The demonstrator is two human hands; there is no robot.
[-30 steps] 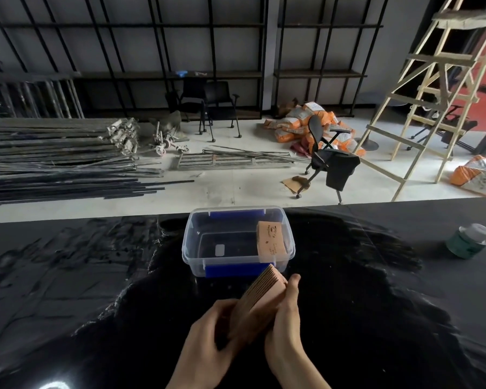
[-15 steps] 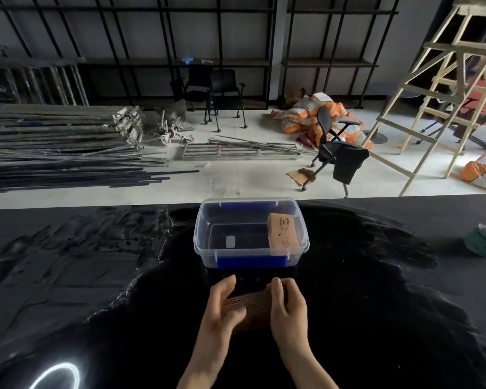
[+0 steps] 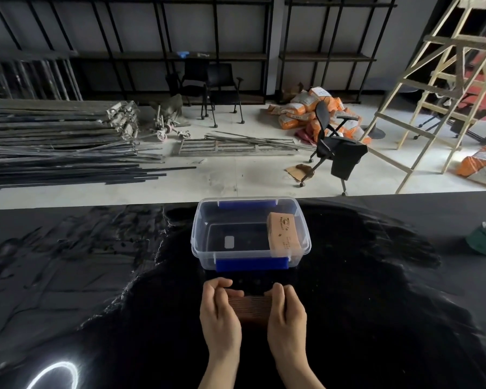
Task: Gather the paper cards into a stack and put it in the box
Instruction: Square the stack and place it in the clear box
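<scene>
Just behind my hands, on the glossy black table (image 3: 96, 276), sits the clear plastic box (image 3: 250, 230), a rounded rectangular tub with thin see-through walls, a rolled rim and two solid blue latch tabs, one on its near edge and one on its far edge. Inside the box, against its right wall, a tan bundle of paper cards (image 3: 283, 231) leans tilted, its top face printed with a small dark mark and lines of text too small to read; the left part of the box floor shows only a pale rectangular label. On the near side of the box, just apart from its front latch, I hold the stack of cards (image 3: 249, 306) between both hands, resting low over the table. The stack is brown and ribbed, its many thin edges showing as fine parallel lines. My left hand (image 3: 219, 310) presses the stack's left end with fingers curled over the top, and my right hand (image 3: 285, 311) closes on its right end the same way, so both are clasped around it. Well to the right of the box, a squat green can (image 3: 484, 238) with a pale top stands blurred on the table.
</scene>
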